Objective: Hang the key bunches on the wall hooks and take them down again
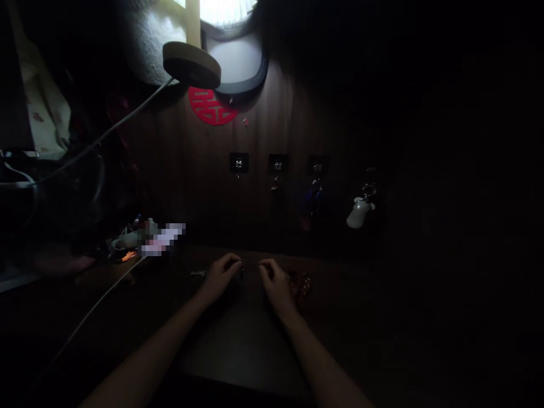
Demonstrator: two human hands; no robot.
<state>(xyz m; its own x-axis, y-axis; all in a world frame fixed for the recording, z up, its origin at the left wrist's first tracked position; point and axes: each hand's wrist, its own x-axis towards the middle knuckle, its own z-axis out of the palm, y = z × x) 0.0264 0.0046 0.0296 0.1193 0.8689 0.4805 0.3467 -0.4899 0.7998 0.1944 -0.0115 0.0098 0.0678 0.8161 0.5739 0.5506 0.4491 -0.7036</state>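
The scene is very dark. On the dark wooden table top [242,351], my left hand [220,275] is curled near the back edge, its thumb close to the forefinger. A small dark thing [242,273] shows at its fingertips, too dim to name. Beside the same hand, on its left, lies a small metallic item [198,273]. Facing it across a narrow gap, my right hand [277,282] has bent fingers with the thumb apart, and nothing shows between them. A cluster of red and gold pieces [304,283] lies just right of it, partly hidden by the hand.
A lit lamp with a round base [192,63] and a white cable [123,120] stands at upper left. Behind are a red round cut-out [212,106], dark hooks [277,164] and a white hanging charm [359,213]. Clutter [131,241] lies left.
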